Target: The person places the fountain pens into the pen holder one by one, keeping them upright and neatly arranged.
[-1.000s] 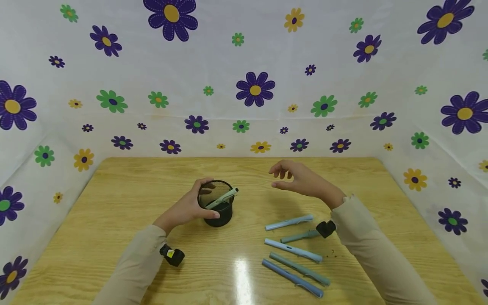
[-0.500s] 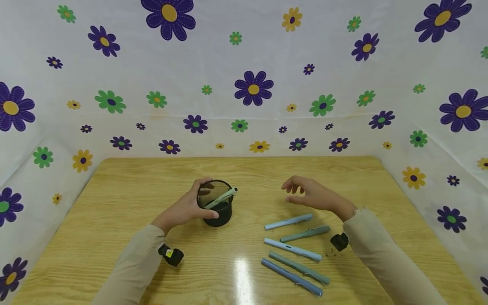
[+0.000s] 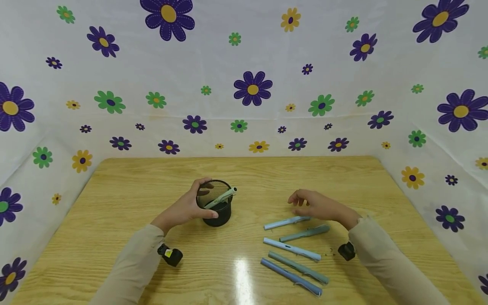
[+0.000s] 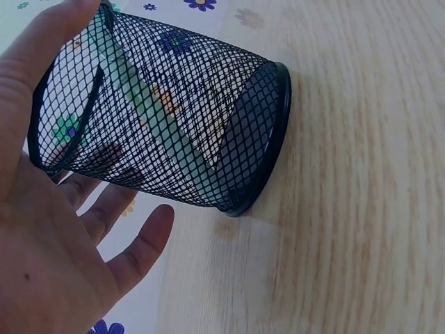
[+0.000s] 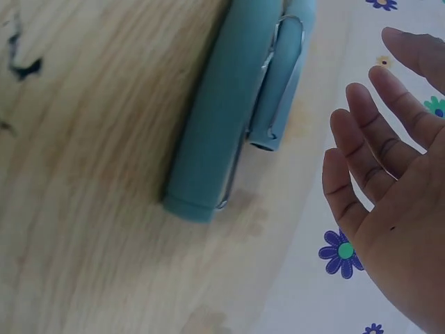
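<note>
A black mesh pen holder stands on the table with a pale green pen leaning inside it. My left hand grips the holder by its rim, thumb at the front and fingers round the back. In the left wrist view the pale green pen shows through the mesh. My right hand hovers just above the far light blue pen, its fingers loosely bent and holding nothing. In the right wrist view a green pen lies near the hand.
Nearer me lie a dark green pen, a pale blue pen, a grey-green pen and a blue pen. Small dark marks sit on the wooden table near the right wrist. A flowered cloth surrounds the table's back and sides.
My right hand has come down and to the right, toward the far light blue pen. My left hand keeps its grip on the pen holder, which has stayed in place.
</note>
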A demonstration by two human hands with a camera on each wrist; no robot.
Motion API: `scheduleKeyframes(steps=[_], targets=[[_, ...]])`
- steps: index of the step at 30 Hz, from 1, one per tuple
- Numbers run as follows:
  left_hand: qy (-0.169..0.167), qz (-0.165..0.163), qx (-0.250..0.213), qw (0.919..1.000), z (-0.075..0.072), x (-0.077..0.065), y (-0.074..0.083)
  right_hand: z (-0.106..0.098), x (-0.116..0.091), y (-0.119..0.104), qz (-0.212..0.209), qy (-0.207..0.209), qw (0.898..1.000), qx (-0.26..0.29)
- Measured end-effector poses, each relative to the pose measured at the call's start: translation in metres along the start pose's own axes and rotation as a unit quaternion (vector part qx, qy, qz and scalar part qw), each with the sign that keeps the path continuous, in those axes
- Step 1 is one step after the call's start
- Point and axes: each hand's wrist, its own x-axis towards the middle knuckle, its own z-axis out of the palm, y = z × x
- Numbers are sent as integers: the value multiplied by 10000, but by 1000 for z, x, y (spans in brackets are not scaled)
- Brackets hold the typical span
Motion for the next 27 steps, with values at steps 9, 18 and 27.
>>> scheduleKeyframes(steps=[9, 18, 27], targets=[[-1, -49, 0, 10000, -1, -1, 0, 7, -5, 10, 184, -193, 9996, -99], [19, -97, -51, 9999, -1, -1, 1, 9, -8, 20, 83, -328, 9991, -274], [-18, -101, -115, 9999, 0, -1, 4, 9, -11, 23, 38, -330, 9990, -309]])
